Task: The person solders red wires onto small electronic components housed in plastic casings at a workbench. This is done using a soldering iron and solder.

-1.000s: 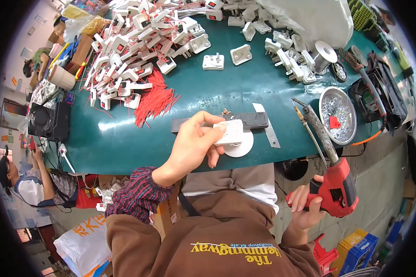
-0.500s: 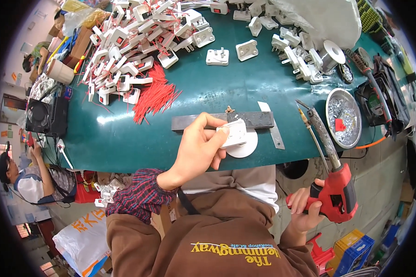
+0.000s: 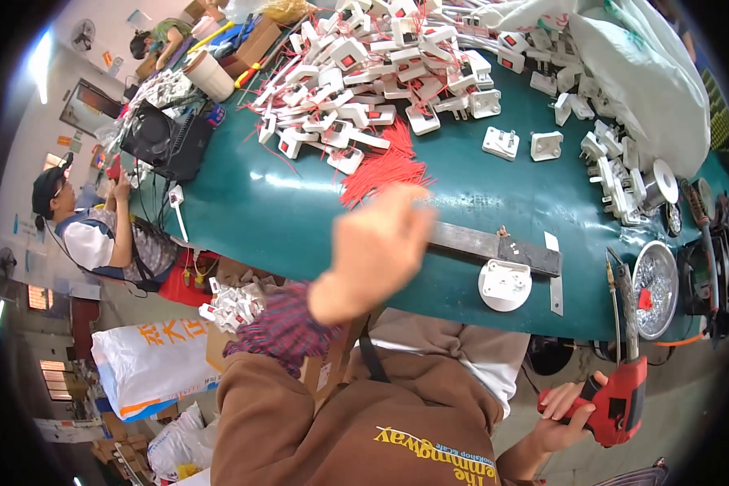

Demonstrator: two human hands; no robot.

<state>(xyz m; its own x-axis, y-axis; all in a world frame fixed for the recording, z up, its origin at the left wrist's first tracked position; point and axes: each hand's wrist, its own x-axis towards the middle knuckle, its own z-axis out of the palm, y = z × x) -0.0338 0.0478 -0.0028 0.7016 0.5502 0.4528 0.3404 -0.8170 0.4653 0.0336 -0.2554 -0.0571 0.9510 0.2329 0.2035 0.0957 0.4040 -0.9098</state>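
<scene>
Lying right of the left hand [image 3: 378,251]: white casing [image 3: 507,279].

Red soldering gun [image 3: 628,383], black-trimmed, barrel pointing up. White plastic plug part [image 3: 508,280] sits on round white disc [image 3: 504,304]. Thin red wires [image 3: 387,172], loose fanned bundle, lie on green table [image 3: 247,223].

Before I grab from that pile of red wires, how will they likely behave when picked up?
The red wires look thin, so each is probably light and fairly bendy. They seem loose and overlapping, with ends fanned out, so some may slide or scatter if the left hand pushes them.
</scene>
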